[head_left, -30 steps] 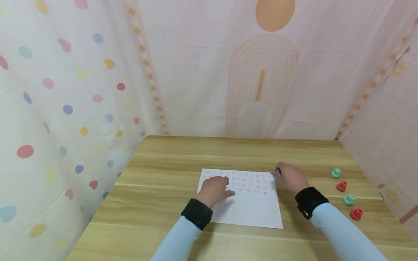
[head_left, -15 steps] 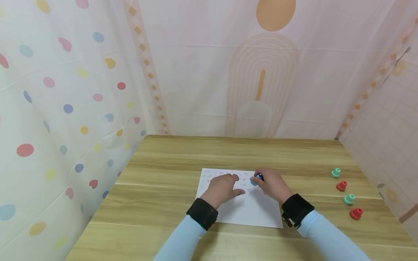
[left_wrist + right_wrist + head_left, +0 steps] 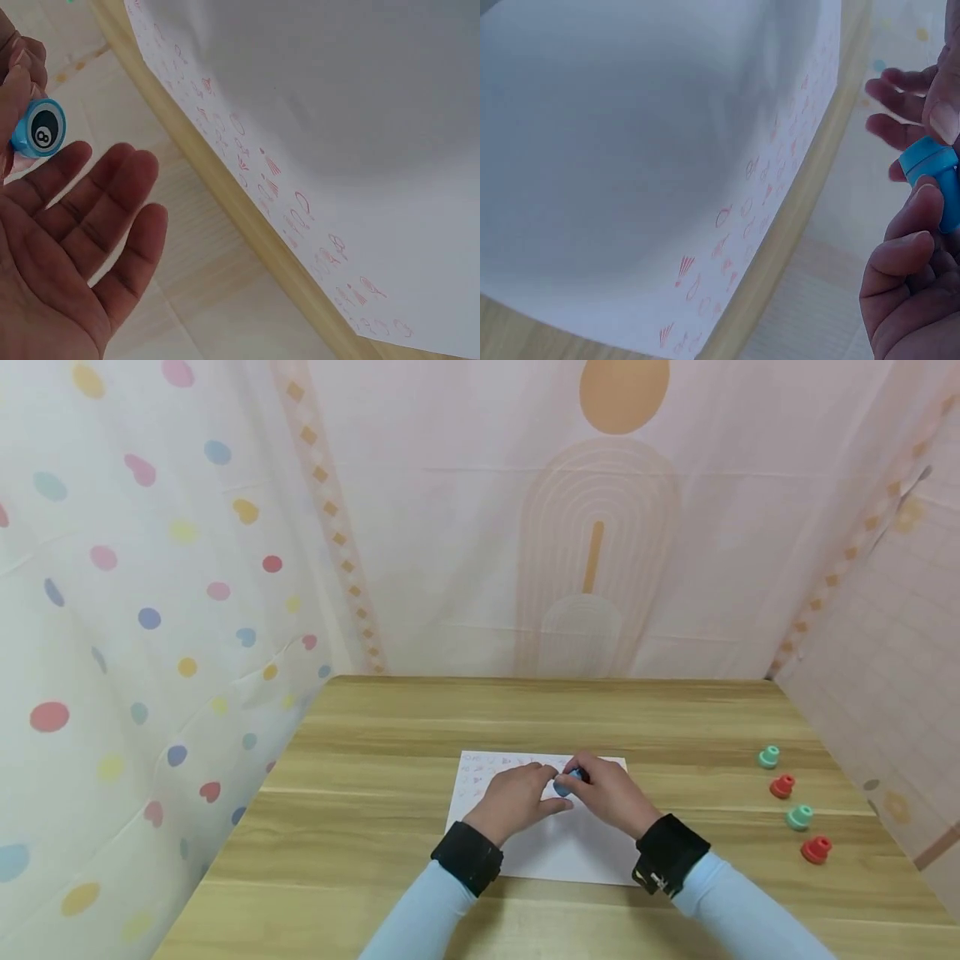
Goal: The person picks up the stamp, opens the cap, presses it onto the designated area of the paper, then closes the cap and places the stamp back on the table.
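Patterned cloth hangs on three sides of the wooden bench [image 3: 390, 860], dotted on my left and arched ahead. On the bench lies a white sheet of paper [image 3: 570, 852] with rows of small red stamped figures along its far part. My right hand [image 3: 609, 793] pinches a small blue stamp [image 3: 561, 787] over the paper, fingers curled round its barrel; its round face shows an 8. My left hand [image 3: 516, 797] is just beside it, fingers straight and relaxed, palm open, holding nothing. Well apart at my right, two green stamps [image 3: 768, 757] and two red stamps [image 3: 782, 787] stand in a row.
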Demonstrator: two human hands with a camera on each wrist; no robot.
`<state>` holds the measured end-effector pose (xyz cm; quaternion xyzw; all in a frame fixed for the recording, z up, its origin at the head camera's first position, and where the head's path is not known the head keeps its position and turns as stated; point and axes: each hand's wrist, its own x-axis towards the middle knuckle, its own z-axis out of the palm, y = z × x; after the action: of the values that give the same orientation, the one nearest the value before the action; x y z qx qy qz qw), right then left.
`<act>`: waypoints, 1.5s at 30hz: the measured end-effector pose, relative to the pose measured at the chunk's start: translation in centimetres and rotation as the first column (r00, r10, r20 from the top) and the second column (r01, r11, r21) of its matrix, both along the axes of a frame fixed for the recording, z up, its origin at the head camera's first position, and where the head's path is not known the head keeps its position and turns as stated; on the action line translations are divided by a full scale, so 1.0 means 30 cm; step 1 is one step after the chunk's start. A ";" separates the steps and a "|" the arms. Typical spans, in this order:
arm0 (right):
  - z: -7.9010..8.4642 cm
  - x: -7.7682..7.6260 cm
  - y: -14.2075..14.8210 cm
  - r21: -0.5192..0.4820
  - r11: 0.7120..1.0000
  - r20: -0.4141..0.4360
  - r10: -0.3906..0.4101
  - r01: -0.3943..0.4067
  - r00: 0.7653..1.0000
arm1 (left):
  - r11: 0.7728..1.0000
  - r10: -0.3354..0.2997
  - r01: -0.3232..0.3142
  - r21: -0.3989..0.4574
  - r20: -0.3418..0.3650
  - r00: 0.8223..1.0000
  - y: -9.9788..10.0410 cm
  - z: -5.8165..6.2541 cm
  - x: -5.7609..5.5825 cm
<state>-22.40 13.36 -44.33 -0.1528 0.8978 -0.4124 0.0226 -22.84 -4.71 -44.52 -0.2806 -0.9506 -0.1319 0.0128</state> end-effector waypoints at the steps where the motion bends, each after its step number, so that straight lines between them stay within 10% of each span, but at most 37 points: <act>1: 0.000 0.001 -0.001 -0.006 1.000 -0.003 0.007 -0.007 1.000 | 1.000 -0.008 0.008 0.004 0.000 1.000 0.000 -0.002 0.000; 11: -0.001 0.005 0.008 -0.045 0.995 -0.049 0.086 -0.088 0.995 | 0.997 -0.069 0.069 0.033 -0.015 0.998 -0.006 -0.009 -0.009; 23: -0.010 -0.019 0.055 -0.155 0.970 0.027 0.194 -0.188 0.981 | 0.976 -0.154 0.131 0.176 0.127 0.980 -0.028 -0.002 -0.027; 45: 0.000 -0.046 0.211 0.150 0.989 0.020 0.000 -0.003 1.000 | 0.998 0.053 -0.054 0.034 0.015 0.998 -0.058 0.017 -0.036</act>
<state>-23.79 19.68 -44.33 -0.1474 0.9259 -0.3452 0.0431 -23.92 -6.45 -44.02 -0.2538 -0.9555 -0.1496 0.0146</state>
